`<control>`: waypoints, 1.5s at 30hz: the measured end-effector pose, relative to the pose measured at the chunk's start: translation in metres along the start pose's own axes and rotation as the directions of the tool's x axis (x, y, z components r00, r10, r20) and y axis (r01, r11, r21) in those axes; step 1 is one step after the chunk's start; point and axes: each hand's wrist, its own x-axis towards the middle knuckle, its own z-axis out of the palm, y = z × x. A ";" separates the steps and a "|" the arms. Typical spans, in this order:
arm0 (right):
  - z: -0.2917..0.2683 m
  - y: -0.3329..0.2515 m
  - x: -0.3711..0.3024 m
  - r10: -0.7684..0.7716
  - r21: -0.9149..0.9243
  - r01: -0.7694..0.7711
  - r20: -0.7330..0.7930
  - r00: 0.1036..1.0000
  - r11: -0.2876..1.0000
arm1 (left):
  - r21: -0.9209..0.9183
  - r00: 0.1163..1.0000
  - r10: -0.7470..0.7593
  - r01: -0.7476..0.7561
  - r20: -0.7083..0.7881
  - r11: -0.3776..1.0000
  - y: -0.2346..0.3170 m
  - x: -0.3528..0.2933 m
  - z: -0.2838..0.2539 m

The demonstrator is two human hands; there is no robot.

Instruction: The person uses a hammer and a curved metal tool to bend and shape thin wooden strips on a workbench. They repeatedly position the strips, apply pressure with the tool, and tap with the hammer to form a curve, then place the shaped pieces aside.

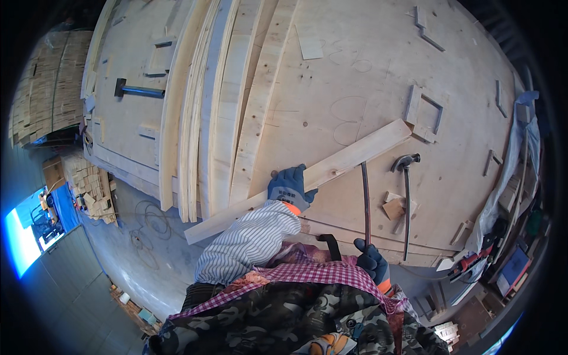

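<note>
My left hand (290, 186), in a dark blue and grey glove, is closed over a pale wooden board (349, 155) lying slantwise across the large plywood worktop (331, 77). Close to my body, my right hand (373, 264), gloved likewise, is wrapped round the lower end of a thin dark metal bar (365, 204). The bar's far end comes up to the board's near edge; whether they touch I cannot tell. Right of the bar lies a claw hammer (406, 201) with a long dark handle. Small wood offcuts (393, 207) lie between bar and hammer.
Several long boards (222, 106) lie side by side left of my left hand. Farther left is a second hammer (139, 90). Small wooden frames and blocks (424, 112) sit on the worktop. Plastic sheeting (509, 171) hangs along its right edge. Stacked wood (53, 83) stands far left.
</note>
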 end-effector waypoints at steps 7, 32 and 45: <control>0.021 0.019 0.022 -0.151 -0.243 0.098 -0.212 0.966 0.965 | 0.026 0.992 -0.007 0.004 0.127 1.000 0.003 0.008 -0.009; 0.107 0.022 -0.021 -0.345 -0.599 0.777 0.783 0.518 -0.194 | -0.725 0.680 0.387 -0.688 -0.623 0.042 0.091 -0.009 -0.054; -0.099 -0.164 0.090 -0.979 -0.912 -0.357 0.166 0.122 -0.199 | -0.758 0.752 0.236 -0.647 -0.615 0.086 0.110 -0.018 -0.118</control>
